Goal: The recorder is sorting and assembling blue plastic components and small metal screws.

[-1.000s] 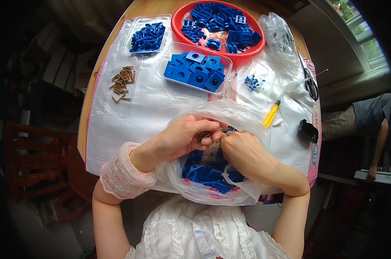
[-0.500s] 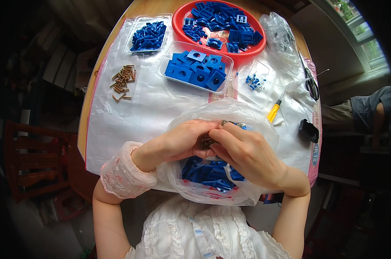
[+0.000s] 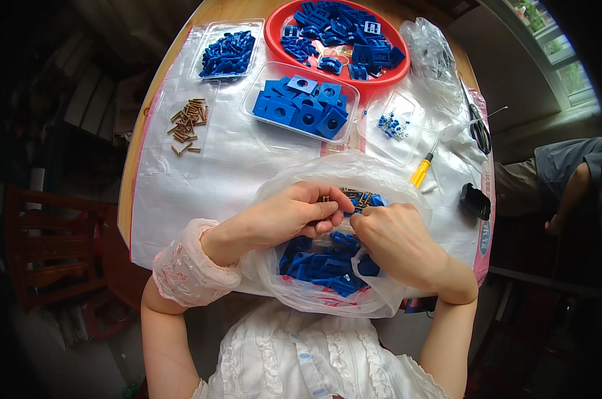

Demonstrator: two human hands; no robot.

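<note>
A white plastic bag [image 3: 294, 179] lies open in front of me with blue plastic parts [image 3: 324, 266] inside. More brass-coloured screws [image 3: 361, 199] lie in its far part, beside a bit of blue. Over the bag's middle, my left hand [image 3: 297, 211] is curled closed, and brass screws [image 3: 325, 198] show between its thumb and fingers. My right hand [image 3: 397, 236] is close by on the right, over the bag's right side. Its fingers are pressed together, and whatever they may hold is hidden.
Farther off stand a red basin [image 3: 374, 84] of blue parts, a clear tray [image 3: 251, 110] of square blue plates and another tray [image 3: 196, 70] of small blue pieces. Loose screws [image 3: 188, 126] lie left. At right are a yellow-handled screwdriver [image 3: 421, 173], scissors [image 3: 480, 133] and a black object [image 3: 475, 201].
My hands have moved apart: the right went slightly right and down, uncovering screws in the bag. The person's arm at far right has come lower.
</note>
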